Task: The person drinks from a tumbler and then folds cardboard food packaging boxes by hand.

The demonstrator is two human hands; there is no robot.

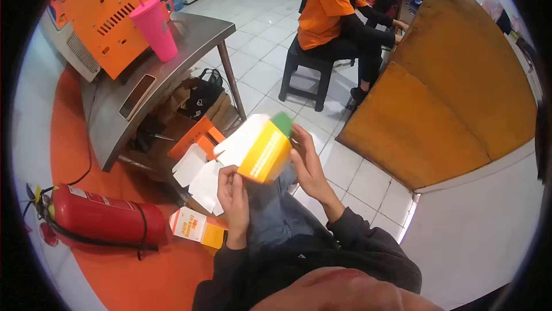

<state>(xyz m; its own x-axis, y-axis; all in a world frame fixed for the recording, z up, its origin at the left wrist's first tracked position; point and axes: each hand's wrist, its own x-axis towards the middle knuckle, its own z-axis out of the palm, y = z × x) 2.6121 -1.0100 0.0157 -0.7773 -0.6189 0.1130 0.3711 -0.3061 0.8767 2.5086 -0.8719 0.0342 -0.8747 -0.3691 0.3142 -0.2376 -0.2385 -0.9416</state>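
In front of my lap I hold a yellow, white and green cardboard box (pixel 265 153) between both hands. It is tilted, and a white flap sticks out on its left side; the box is slightly blurred. The fingers of my left hand (pixel 233 199) pinch its lower left corner. My right hand (pixel 310 167) grips its right side near the green end, with the fingertips partly behind it. To the left of my left hand lie white unfolded cartons (pixel 204 181). Below them is a white and yellow printed carton (pixel 192 226).
A metal table (pixel 190 29) at left carries a pink tumbler (pixel 156 29), a phone (pixel 138 97) and an orange perforated panel (pixel 100 15). A red fire extinguisher (pixel 106 216) stands at lower left. A wooden partition (pixel 443 87) is at right; a person (pixel 328 15) sits on a black stool (pixel 306 75).
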